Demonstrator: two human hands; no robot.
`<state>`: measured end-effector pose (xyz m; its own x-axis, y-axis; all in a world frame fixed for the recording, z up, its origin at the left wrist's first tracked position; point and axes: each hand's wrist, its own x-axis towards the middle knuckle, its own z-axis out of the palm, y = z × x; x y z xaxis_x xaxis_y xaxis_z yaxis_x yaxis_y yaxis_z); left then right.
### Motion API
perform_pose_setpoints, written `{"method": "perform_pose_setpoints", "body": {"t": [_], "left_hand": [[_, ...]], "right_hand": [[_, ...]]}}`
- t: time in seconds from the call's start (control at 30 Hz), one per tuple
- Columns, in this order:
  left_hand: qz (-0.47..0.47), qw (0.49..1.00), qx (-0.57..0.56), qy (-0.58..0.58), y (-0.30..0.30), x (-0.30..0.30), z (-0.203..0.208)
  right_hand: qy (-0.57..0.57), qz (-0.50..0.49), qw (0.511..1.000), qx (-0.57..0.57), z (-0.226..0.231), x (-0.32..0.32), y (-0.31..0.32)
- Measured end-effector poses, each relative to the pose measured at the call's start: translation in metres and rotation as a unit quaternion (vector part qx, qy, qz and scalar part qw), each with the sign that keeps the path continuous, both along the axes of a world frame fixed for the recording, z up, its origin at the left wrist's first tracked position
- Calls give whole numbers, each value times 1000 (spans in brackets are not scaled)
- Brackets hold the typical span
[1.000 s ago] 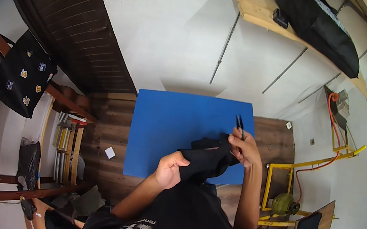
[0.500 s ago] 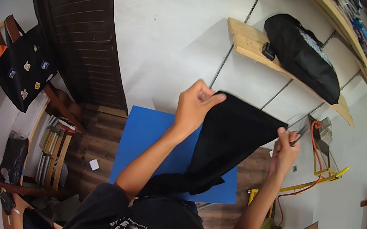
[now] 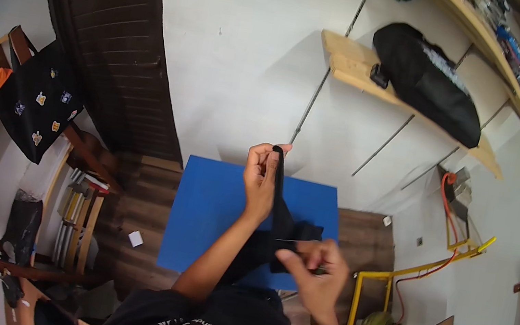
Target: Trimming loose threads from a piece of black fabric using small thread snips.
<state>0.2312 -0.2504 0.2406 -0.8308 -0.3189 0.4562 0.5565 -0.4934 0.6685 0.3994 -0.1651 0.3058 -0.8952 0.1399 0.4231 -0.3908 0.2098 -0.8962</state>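
Note:
A black cloth (image 3: 284,217) hangs from my left hand (image 3: 260,182), which pinches its folded upper edge between thumb and fingers. The rest of the cloth drops in a narrow fold onto the blue tabletop (image 3: 204,212) and bunches toward my body. My right hand (image 3: 319,276) is closed low over the right part of the table, beside the bunched cloth. In its grip is a small hand tool (image 3: 320,271) with a dark green part, mostly hidden by the fingers. A thin bright line, perhaps its blade, shows left of the fingers against the cloth; its exact kind is unclear.
A wooden wall shelf (image 3: 353,67) carrying a black bag (image 3: 427,84) is at the upper right. A yellow metal frame (image 3: 385,279) stands right of the table. On the left are a dark door (image 3: 106,31), a black tote bag (image 3: 41,103) and a rack. A white piece (image 3: 135,239) lies on the floor.
The cloth was stretched wide between both hands; its right corner has left my right hand, which moved down and left. My left hand has lowered slightly, and the cloth now hangs narrow.

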Motion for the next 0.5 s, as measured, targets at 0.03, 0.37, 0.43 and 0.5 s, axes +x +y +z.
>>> {"method": "perform_pose_setpoints", "body": {"t": [0.03, 0.37, 0.43, 0.5], "left_hand": [[-9, 1000, 8, 3, 3, 3, -3], [-380, 851, 335, -139, -1, 66, -19], [-401, 845, 317, -156, -10, 87, 1], [-399, 850, 299, -172, -11, 103, 9]], "right_hand": [[-24, 22, 997, 71, -1, 2, -11], [-70, 278, 951, 118, -17, -2, -11], [-59, 176, 969, 165, -4, -7, 9], [-61, 80, 974, 204, -7, -12, 18]]}}
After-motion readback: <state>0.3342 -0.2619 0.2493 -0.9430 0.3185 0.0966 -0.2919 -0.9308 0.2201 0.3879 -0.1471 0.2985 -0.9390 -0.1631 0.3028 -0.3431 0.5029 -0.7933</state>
